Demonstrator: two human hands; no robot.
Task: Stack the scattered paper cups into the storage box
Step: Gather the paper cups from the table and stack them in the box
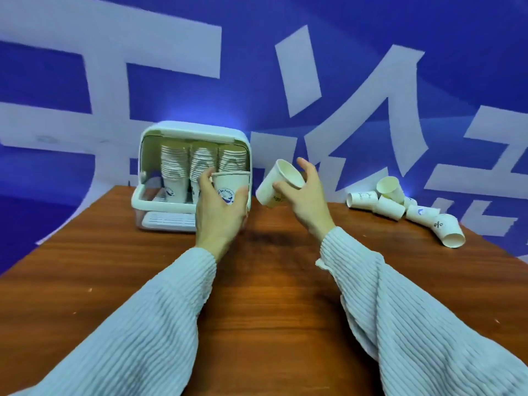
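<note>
Wooden table [265, 281], blue banner behind: cups going into the box [148, 195].
Left hand [218, 212] grips an upright cup [228, 185] at the box front; right hand [307, 195] clasps a tilted cup [278, 182] (straighten before nesting).

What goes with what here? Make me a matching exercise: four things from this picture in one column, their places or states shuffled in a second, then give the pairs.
Things
1. left hand
2. right hand
3. loose cups
4. storage box

States
A. lying scattered at the table's far right
B. grips an upright printed cup at the box's opening
C. stands open, three cup stacks inside
D. holds a tilted cup, mouth turned toward the camera

Pairs: 1-B, 2-D, 3-A, 4-C
</note>
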